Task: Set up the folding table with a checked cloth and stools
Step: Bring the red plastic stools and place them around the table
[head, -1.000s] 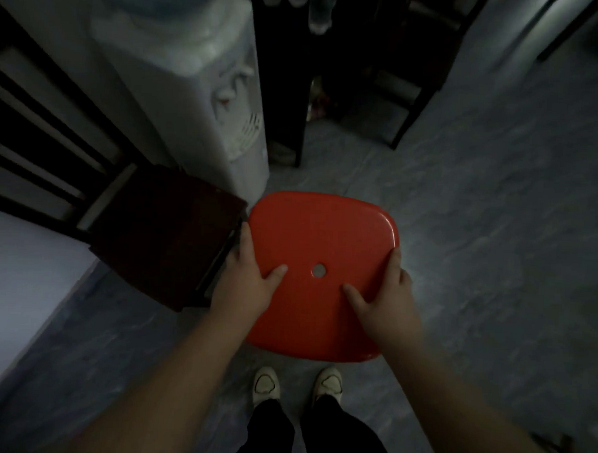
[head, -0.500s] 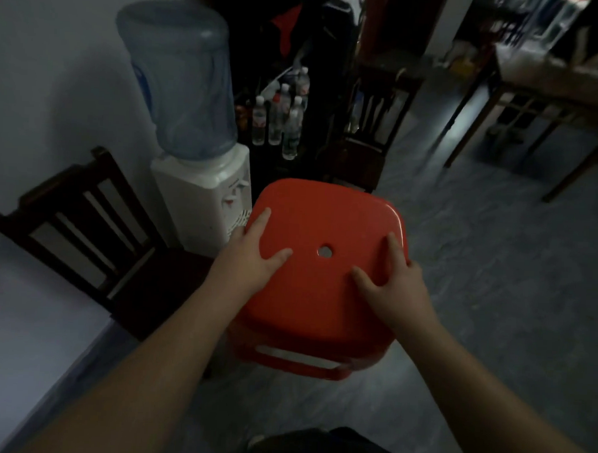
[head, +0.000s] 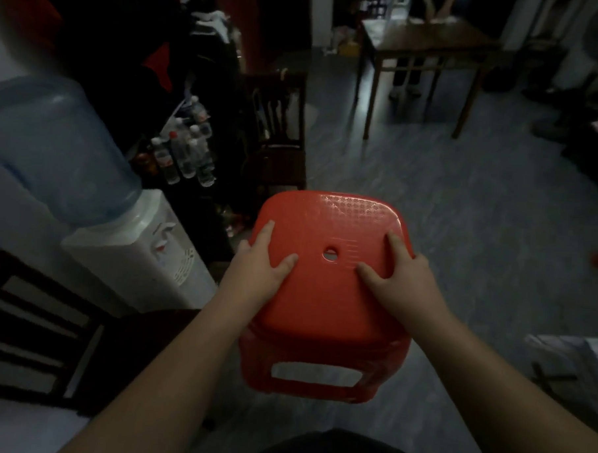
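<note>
A red plastic stool [head: 325, 296] with a round hole in its seat is held up off the floor in front of me, seemingly several nested stools. My left hand [head: 258, 269] grips the seat's left edge, thumb on top and fingers over the rim. My right hand [head: 398, 275] grips the right edge the same way. No folding table or checked cloth can be made out in this dim room.
A water dispenser [head: 132, 250] with a big bottle stands at left, a dark wooden chair [head: 39, 328] beside it. Several water bottles [head: 184, 153] and another chair [head: 281, 129] stand ahead. A wooden table [head: 425, 50] is at the back right; grey floor [head: 479, 234] lies open.
The stool has come up off the floor in both hands, and my view has lifted from the floor toward the room ahead.
</note>
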